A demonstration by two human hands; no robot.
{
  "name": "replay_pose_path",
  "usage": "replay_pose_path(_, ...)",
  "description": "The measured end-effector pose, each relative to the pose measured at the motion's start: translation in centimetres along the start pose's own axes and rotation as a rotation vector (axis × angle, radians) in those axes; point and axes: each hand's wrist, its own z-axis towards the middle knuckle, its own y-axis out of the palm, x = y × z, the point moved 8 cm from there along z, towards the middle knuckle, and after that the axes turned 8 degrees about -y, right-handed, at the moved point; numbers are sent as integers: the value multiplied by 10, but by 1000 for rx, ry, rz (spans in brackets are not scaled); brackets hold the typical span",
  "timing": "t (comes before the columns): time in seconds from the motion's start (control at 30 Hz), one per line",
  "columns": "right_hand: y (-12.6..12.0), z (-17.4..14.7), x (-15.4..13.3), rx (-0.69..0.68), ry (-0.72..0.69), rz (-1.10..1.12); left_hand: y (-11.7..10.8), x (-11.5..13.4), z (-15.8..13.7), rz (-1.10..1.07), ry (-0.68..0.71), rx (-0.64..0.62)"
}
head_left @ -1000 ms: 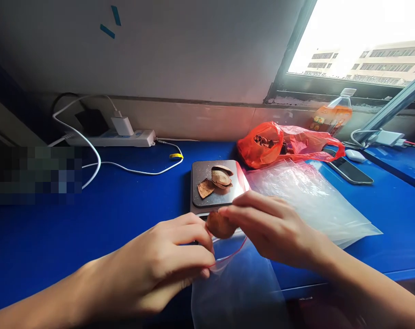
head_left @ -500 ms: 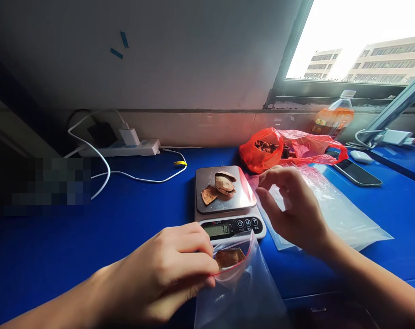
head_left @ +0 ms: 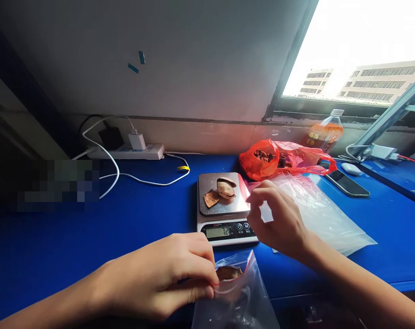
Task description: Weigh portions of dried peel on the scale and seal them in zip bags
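My left hand [head_left: 175,274] pinches the rim of a clear zip bag [head_left: 236,304] with a red seal line. Inside its mouth sits a curved brown piece of dried peel or shell [head_left: 229,273]. Close to the scale's right edge is my right hand [head_left: 279,219], its thumb and forefinger curled into a ring with nothing visible in it. On the steel plate of the kitchen scale [head_left: 207,182] rest a flat brown piece [head_left: 212,198] and several pale, curved pieces [head_left: 225,188]. The display [head_left: 217,232] seems to read 7.2; my right hand hides part of the button panel.
A red plastic bag [head_left: 257,167] of dark dried pieces lies behind the scale. Flat clear bags [head_left: 327,214] are spread to the right, near a phone [head_left: 347,183] and a white case [head_left: 351,169]. A drink bottle [head_left: 325,132] and a power strip [head_left: 152,151] stand along the wall.
My right hand has moved left to the scale's edge, its thumb and forefinger closer together. The display's number has dropped. The bag's mouth sits slightly lower in view, still held by my left hand.
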Motion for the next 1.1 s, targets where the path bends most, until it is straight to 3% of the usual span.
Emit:
replay_pose_path(0.13,35,22,-3,-326,-162,-219,3,-2,0,24,5,-9)
replay_pose_path(0.23,69,34,5,-612,-165,-233,4,-3,1,12,11,-6)
replay_pose_path(0.33,88,38,7,-742,-148,-187,3,-1,0,23,17,-4)
replay_pose_path(0.47,81,45,7,-638,-90,-68,3,3,-2,58,50,-4)
replay_pose_path(0.6,62,42,45,-501,291,77,3,4,-1,60,57,-12)
replay_pose_path(0.7,61,27,69,-526,560,152,4,3,1,57,27,-44)
replay_pose_path(0.77,64,19,74,-528,659,190,4,1,1,34,15,-49)
replay_pose_path(0.9,64,19,64,-403,610,221,0,-8,2,-70,-39,-32)
replay_pose_path(1.0,55,18,49,-298,521,326,-10,-16,3,-137,-89,53)
replay_pose_path(1.1,44,15,25,-307,390,502,-21,-23,3,-162,-129,160)
